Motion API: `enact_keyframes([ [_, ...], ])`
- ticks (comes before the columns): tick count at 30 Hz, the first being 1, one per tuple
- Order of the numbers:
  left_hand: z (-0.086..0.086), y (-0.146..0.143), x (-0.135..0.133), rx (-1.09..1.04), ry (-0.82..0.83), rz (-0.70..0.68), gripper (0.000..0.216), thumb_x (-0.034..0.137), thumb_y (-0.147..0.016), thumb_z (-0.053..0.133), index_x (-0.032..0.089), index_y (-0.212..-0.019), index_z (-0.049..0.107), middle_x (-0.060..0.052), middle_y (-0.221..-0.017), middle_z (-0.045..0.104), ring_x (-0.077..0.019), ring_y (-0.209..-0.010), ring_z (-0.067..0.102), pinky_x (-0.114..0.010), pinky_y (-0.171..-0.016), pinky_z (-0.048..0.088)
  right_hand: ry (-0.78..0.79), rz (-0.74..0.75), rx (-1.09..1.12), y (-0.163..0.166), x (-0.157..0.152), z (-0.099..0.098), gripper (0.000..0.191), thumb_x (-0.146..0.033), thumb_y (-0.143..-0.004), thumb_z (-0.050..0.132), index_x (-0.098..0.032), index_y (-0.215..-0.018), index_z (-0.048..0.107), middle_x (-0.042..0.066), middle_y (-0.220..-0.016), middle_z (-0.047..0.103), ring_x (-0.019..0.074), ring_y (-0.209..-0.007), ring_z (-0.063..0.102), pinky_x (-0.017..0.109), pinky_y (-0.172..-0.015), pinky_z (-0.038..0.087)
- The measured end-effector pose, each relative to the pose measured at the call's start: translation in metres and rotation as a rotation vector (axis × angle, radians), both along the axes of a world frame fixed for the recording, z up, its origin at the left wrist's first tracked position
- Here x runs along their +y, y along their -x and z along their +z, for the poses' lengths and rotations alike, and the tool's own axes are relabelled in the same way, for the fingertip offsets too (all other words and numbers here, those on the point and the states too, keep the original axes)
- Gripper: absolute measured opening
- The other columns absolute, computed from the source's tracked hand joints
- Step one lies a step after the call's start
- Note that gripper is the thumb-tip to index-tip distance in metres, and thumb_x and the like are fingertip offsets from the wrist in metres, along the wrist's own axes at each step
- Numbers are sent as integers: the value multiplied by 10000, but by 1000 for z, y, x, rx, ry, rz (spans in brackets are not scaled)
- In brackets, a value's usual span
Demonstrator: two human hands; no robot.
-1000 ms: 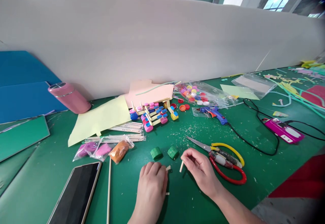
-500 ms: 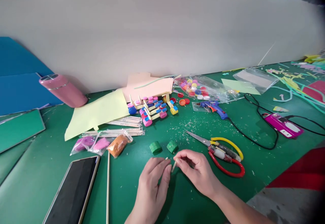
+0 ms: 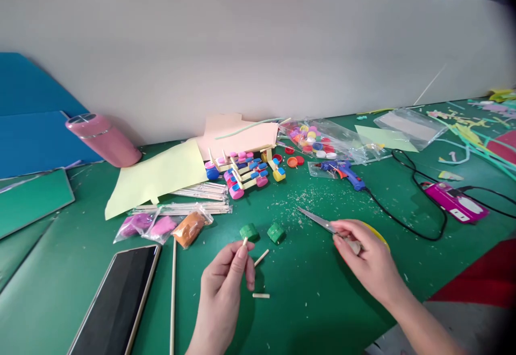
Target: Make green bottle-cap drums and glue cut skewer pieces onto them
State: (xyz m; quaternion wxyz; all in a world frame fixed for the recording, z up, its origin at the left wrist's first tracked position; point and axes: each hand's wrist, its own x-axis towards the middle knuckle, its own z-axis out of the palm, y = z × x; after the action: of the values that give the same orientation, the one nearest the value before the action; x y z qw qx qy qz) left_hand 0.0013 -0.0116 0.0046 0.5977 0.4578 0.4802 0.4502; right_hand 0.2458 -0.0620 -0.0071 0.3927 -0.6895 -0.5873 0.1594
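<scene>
My left hand (image 3: pixel 223 285) pinches a short wooden stick (image 3: pixel 245 241) between thumb and forefinger, its tip poking up. A second stick piece (image 3: pixel 262 258) slants just right of the fingers; whether they touch it I cannot tell. Below it, another short piece (image 3: pixel 261 295) lies flat on the green table. To the right, my right hand (image 3: pixel 370 262) closes over the handles of the scissors (image 3: pixel 318 218), which lie with blades pointing up and left; the hand hides most of the red and yellow grips. Two green caps (image 3: pixel 250 232) sit just beyond my left hand.
Behind the caps stand small bottle-cap and stick assemblies (image 3: pixel 245 172). A blue glue gun (image 3: pixel 346 175) with a black cord lies at right. Bagged clay (image 3: pixel 189 229), a phone (image 3: pixel 116 301) and a long stick (image 3: pixel 173 296) lie left; a pink bottle (image 3: pixel 102 140) leans behind.
My right hand has left the stick pieces and moved right onto the scissors. My left hand has shifted slightly left, turning its stick upright. A loose piece now shows on the table.
</scene>
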Motion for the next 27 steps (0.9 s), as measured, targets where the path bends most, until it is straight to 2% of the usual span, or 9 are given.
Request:
enact_keyframes([
  [3,1,-3,-1,-164,146,-24,218,346,-846,528,158,-913,616,66,-458,429,-79,-453,356,-206,-474,281,72,-60,-184,-36,-23,-18,256,-282,-808,528,-233,-1059,514,111,-1104,527,277,-1014,532,432,-837,466],
  [6,2,-6,0,-249,204,-60,200,335,-852,525,156,-856,612,53,-477,450,-77,-478,355,-207,-491,271,173,-46,-264,-55,-37,-28,383,-253,-766,506,-229,-1142,433,134,-1169,489,294,-1012,547,443,-814,486],
  [9,3,-6,2,-284,210,-54,185,332,-838,548,159,-811,608,32,-541,483,-87,-542,385,-208,-534,292,271,-15,-401,-61,-33,-27,438,-244,-699,526,-203,-1122,423,137,-1101,542,306,-971,564,439,-797,489],
  [13,3,-5,3,-328,210,-58,195,338,-850,523,163,-800,595,62,-530,337,-84,-513,286,-212,-496,243,428,-1,-491,-62,-18,-15,363,-206,-667,500,-187,-1028,468,116,-1015,600,295,-917,586,416,-769,485],
  [16,4,-6,1,-313,221,-68,209,338,-859,506,162,-771,577,64,-544,287,-90,-523,255,-218,-492,225,503,18,-378,-63,-15,-5,343,-221,-699,470,-195,-1041,474,102,-1056,595,274,-940,591,390,-777,484],
  [20,8,-6,-1,-296,247,-51,236,355,-845,523,163,-710,553,59,-545,298,-95,-527,247,-225,-493,222,509,91,-163,-54,-15,9,345,-226,-737,440,-212,-1079,475,73,-1083,594,231,-945,606,327,-787,495],
  [27,7,-6,0,-315,258,-101,246,381,-830,540,149,-783,608,65,-528,272,-89,-516,219,-221,-479,191,435,148,349,16,-5,34,376,-236,-714,457,-185,-1086,480,90,-1077,627,205,-926,630,262,-778,513],
])
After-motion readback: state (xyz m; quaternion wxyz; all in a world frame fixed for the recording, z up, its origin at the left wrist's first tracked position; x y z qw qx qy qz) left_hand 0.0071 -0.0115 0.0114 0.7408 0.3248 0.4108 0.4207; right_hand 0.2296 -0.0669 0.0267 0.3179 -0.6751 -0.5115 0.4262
